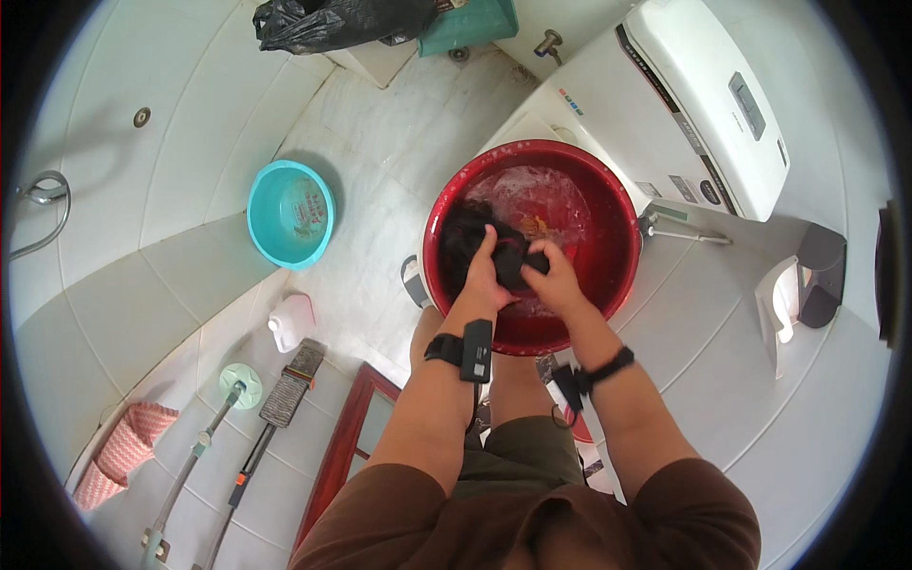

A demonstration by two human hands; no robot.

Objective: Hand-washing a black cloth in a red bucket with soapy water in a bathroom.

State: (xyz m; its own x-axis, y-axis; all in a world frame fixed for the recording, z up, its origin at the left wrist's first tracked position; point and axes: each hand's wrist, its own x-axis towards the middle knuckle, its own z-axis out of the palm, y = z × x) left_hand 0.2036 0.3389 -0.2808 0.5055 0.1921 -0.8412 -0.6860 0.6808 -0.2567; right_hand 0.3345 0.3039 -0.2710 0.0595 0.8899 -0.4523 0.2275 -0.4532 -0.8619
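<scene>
Soapy water with foam lies in a large dark red basin (622, 275) in front of me. A black wet bundle (513, 255) is held over the basin between my hands; its left part looks fuzzy, and I cannot tell if it is cloth or hair. My left hand (486, 275) grips it from the near left with the thumb pointing up. On the right side, my right hand (554, 277) has its fingers curled onto the same bundle. Just beyond them, a small yellow-orange thing (535, 226) shows in the water. Both wrists wear black straps with devices.
Behind the basin on the right stands a white washing machine (655, 104). A turquoise basin (291, 215) sits on the floor at left, near a pale plastic jug (291, 321). Mops (285, 399) lean at lower left. A black plastic bag (332, 24) lies at the back.
</scene>
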